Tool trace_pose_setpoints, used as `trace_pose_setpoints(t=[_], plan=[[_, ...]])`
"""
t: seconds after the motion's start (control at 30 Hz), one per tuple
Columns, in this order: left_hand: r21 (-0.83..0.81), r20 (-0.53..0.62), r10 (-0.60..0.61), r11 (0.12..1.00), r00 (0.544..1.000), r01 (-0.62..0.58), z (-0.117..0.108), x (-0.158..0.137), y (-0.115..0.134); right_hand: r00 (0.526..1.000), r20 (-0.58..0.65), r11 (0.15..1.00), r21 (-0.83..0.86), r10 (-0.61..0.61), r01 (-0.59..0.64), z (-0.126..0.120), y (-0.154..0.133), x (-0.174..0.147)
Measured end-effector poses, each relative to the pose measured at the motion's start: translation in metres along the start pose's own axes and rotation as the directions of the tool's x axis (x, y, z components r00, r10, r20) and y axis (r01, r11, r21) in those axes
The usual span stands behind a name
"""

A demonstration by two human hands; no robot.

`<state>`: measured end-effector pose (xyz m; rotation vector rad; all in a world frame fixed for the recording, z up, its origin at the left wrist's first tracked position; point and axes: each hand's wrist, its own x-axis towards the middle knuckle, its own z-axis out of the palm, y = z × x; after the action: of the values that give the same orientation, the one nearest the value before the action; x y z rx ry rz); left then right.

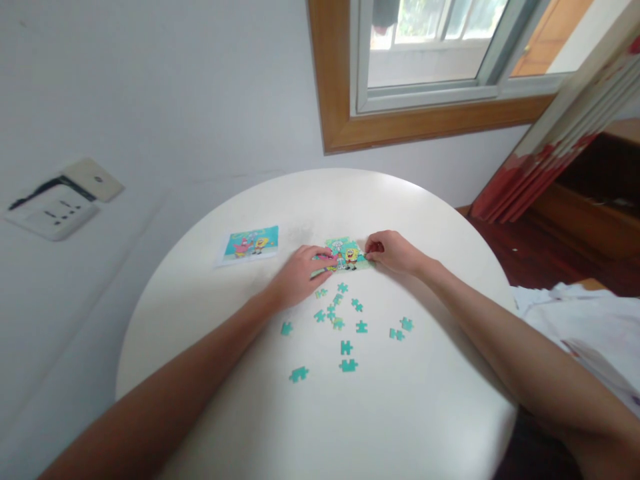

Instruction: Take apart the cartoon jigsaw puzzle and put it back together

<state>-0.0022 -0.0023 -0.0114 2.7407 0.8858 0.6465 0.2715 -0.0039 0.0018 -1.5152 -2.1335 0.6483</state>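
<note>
A partly joined jigsaw puzzle [351, 257] with cartoon figures lies flat near the middle of the round white table. My left hand [299, 272] rests on its left part, fingers stretched out and covering some of the picture. At the puzzle's right edge, my right hand [393, 251] is closed in a pinch. A small jigsaw piece [364, 253] shows at its fingertips, partly hidden by them. Several loose teal jigsaw pieces [347, 347] are scattered on the near side of the puzzle, some of them close together or touching.
A printed picture card [251, 244] with similar figures lies left of the puzzle on the table [235, 407]. Behind the table are a wall and a wood-framed window [336, 127]. A wall socket [55, 212] is at left; white sheets [575, 320] lie beyond the right edge.
</note>
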Motion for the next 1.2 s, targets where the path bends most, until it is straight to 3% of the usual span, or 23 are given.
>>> trace_pose_setpoints(t=[0.13, 0.2, 0.27, 0.33, 0.47, 0.6, 0.8, 0.9, 1.07, 1.13, 1.2], plan=[[-0.002, -0.030, 0.008, 1.000, 1.000, -0.008, 0.000, 0.001, 0.004, 0.993, -0.057, 0.992, -0.068, -0.107, 0.103, -0.005, -0.038, -0.019], [-0.007, -0.063, -0.002, 1.000, 0.998, 0.001, -0.001, 0.001, 0.006, 0.958, 0.084, 0.961, -0.002, -0.275, 0.276, -0.003, -0.066, -0.036], [-0.013, -0.102, -0.015, 1.000, 0.995, 0.014, -0.005, 0.002, 0.006, 0.869, 0.302, 0.916, 0.039, -0.392, 0.400, 0.003, -0.090, -0.053], [-0.012, -0.134, -0.027, 1.000, 0.991, 0.026, -0.011, 0.003, 0.004, 0.788, 0.449, 0.883, 0.003, -0.420, 0.469, 0.010, -0.105, -0.066], [0.012, -0.212, -0.063, 0.998, 0.975, 0.067, -0.023, 0.004, 0.000, 0.717, 0.566, 0.838, -0.081, -0.407, 0.540, 0.020, -0.112, -0.075], [0.012, -0.268, -0.099, 0.994, 0.958, 0.106, -0.027, 0.005, -0.004, 0.686, 0.561, 0.794, -0.083, -0.462, 0.603, 0.023, -0.109, -0.076], [-0.137, -0.244, -0.251, 0.965, 0.937, 0.222, -0.028, 0.006, -0.001, 0.661, 0.572, 0.854, 0.147, -0.485, 0.499, 0.022, -0.104, -0.074], [-0.303, -0.114, -0.326, 0.911, 0.938, 0.280, -0.030, 0.006, 0.010, 0.717, 0.491, 0.868, 0.263, -0.496, 0.420, 0.022, -0.096, -0.066], [-0.503, 0.107, -0.272, 0.815, 0.956, 0.288, -0.022, 0.003, 0.025, 0.947, 0.204, 0.942, 0.279, -0.248, 0.187, 0.026, -0.076, -0.045], [-0.556, 0.151, -0.249, 0.779, 0.957, 0.290, -0.016, 0.002, 0.028, 0.986, 0.069, 0.942, 0.311, -0.152, 0.123, 0.030, -0.069, -0.039], [-0.598, 0.172, -0.230, 0.749, 0.958, 0.287, -0.013, 0.001, 0.031, 0.993, -0.004, 0.936, 0.335, -0.116, 0.111, 0.033, -0.066, -0.037]])
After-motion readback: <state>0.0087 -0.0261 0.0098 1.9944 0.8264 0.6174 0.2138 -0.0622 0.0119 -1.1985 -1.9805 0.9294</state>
